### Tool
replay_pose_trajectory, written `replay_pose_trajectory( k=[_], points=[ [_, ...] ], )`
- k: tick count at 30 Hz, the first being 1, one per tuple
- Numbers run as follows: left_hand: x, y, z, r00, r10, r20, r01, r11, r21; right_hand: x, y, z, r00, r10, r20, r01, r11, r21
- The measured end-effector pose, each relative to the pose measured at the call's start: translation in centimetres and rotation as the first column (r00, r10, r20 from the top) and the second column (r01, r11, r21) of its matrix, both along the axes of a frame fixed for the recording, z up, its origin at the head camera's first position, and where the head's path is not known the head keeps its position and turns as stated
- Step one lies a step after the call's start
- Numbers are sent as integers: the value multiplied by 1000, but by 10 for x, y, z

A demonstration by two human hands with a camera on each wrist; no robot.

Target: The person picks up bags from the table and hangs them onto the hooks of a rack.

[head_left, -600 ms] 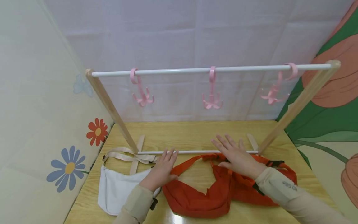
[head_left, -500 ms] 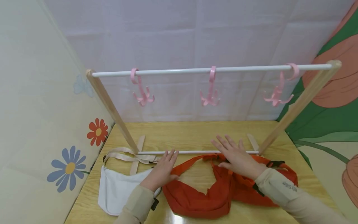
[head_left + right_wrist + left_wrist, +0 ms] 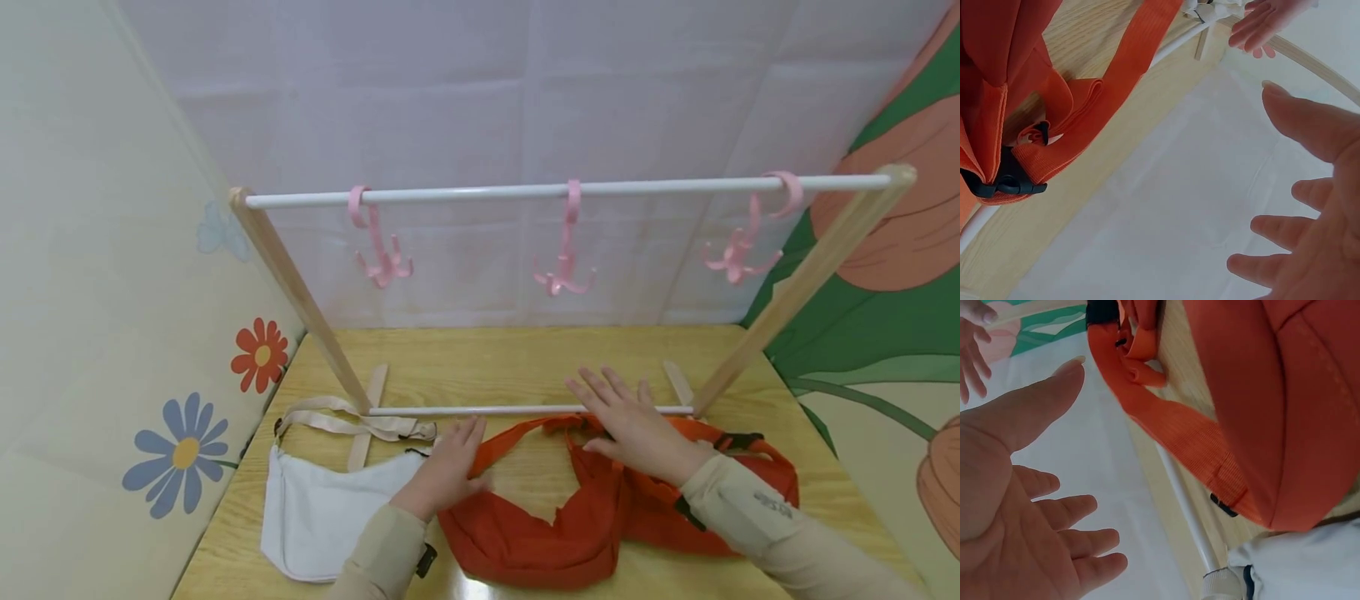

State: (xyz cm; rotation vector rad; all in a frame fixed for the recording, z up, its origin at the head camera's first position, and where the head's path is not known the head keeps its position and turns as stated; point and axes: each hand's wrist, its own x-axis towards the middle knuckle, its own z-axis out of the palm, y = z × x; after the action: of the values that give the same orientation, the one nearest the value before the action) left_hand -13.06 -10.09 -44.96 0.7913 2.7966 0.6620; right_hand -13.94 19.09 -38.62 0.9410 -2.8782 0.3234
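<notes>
My left hand [image 3: 447,469] hovers between a white shoulder bag [image 3: 322,508] and a red shoulder bag [image 3: 540,546], its fingers extended and holding nothing. In the left wrist view the palm faces the red bag's orange strap [image 3: 1172,428], with a gap between. My right hand [image 3: 637,429] is spread flat over the straps of a second red bag [image 3: 667,525] and partly hides it. Below that hand, the right wrist view shows an orange strap with a black buckle [image 3: 1010,178], apart from the fingers. All the bags lie on the table.
A rack with wooden posts [image 3: 300,296] and a white top rail [image 3: 465,193] stands on the wooden table [image 3: 480,350]. Three pink claw hooks hang from it: a left hook [image 3: 384,265], a middle hook [image 3: 564,275] and a right hook [image 3: 738,250]. A low white rail [image 3: 517,410] runs behind the bags.
My left hand has shifted slightly to the right and down, uncovering the end of the white bag's strap. My right hand is almost still. The middle and right pink hooks sway and turn a little.
</notes>
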Motion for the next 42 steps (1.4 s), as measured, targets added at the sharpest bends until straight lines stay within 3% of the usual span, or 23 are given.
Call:
replay_pose_trajectory(
  k=[8, 23, 37, 42],
  points=[
    [1, 4, -8, 999, 42, 13, -42, 999, -29, 0, 0, -6, 1000, 9, -8, -9, 1000, -8],
    [-5, 5, -35, 994, 103, 36, -102, 994, -32, 2, -2, -9, 1000, -3, 13, 4, 1000, -25],
    [-8, 2, -55, 977, 148, 152, -147, 989, -22, 3, -3, -15, 1000, -7, 21, 7, 1000, -13],
    [-9, 2, -57, 983, 147, 113, -149, 989, 7, 2, -2, -17, 1000, -3, 16, 3, 1000, -14]
  ],
)
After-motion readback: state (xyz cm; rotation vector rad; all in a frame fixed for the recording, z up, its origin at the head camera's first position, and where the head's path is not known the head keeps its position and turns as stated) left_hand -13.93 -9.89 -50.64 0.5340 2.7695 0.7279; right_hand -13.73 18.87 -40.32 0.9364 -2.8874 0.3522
